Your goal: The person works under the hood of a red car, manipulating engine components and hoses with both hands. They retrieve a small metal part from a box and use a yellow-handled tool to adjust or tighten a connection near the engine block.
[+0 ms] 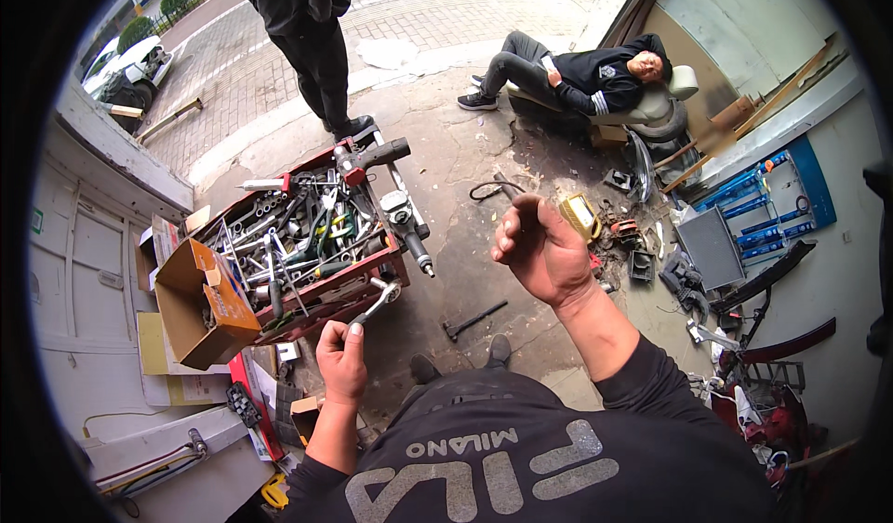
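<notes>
My left hand grips the handle of a metal ratchet, its head near the lower corner of a red tool cart. The cart's top is piled with wrenches, sockets and pliers. A red-and-black power tool and a silver-and-black tool lie along its right side. An open orange cardboard box sits at its near left. My right hand is raised right of the cart, palm showing, fingers loosely curled with nothing visible in them. A dark bar tool lies on the concrete floor below.
A person in dark clothes stands beyond the cart. Another person reclines on a seat at right. Car parts and a blue-framed rack line the right wall. A white door is at left; a damaged white car stands outside.
</notes>
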{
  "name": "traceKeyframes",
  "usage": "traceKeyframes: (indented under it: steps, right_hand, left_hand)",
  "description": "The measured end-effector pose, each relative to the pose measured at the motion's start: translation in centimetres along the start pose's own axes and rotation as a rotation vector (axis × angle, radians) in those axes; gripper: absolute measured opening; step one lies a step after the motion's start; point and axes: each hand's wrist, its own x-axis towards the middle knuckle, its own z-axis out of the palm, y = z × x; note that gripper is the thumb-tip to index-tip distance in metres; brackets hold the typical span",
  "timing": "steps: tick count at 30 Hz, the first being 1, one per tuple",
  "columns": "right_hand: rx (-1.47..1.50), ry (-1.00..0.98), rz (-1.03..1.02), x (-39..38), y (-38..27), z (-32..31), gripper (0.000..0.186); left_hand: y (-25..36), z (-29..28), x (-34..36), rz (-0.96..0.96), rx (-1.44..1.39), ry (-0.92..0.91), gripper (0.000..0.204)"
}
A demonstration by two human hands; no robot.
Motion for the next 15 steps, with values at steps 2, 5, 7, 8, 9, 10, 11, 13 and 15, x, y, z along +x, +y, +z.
traceKeyframes:
  steps: [2, 5, 7, 8, 9, 10, 11, 13, 15]
  right_hand:
    - [-0.059, -0.149, -0.089, 2.2, -3.4, 4.7, 0.040]
    - [-0.114, -0.270, -0.119, 3.0, -5.4, 8.7, 0.042]
    - [-0.139, -0.348, -0.156, 2.8, -6.3, 10.2, 0.043]
    - [-0.158, -0.316, -0.179, 2.6, -7.3, 11.0, 0.042]
    - [-0.167, -0.337, -0.221, 2.5, -8.9, 12.1, 0.042]
    - [-0.169, -0.404, -0.276, 2.3, -10.7, 13.3, 0.042]
    - [-0.188, -0.350, -0.344, 2.1, -13.4, 14.9, 0.040]
    - [-0.280, -0.371, -0.484, 2.0, -19.2, 19.0, 0.037]
    - [-0.457, -0.431, -0.587, 1.8, -22.4, 22.3, 0.036]
  left_hand:
    - [0.6, 0.0, -1.5, -0.062, -0.009, -0.079, 0.034]
    - [0.7, -0.5, -3.3, 0.000, 0.098, -0.097, 0.035]
    - [0.3, -1.0, -4.1, -0.033, 0.090, -0.090, 0.033]
    - [0.0, -1.2, -4.6, -0.058, 0.075, -0.081, 0.032]
    - [-0.3, -1.3, -4.9, -0.073, 0.046, -0.073, 0.030]
    - [-0.5, -1.6, -5.2, -0.070, 0.061, -0.075, 0.030]
    - [-0.6, -1.8, -5.4, -0.069, 0.075, -0.076, 0.030]
    - [-0.4, -2.3, -5.8, -0.046, 0.065, -0.080, 0.029]
    - [0.5, -2.3, -5.5, -0.068, 0.010, -0.100, 0.028]
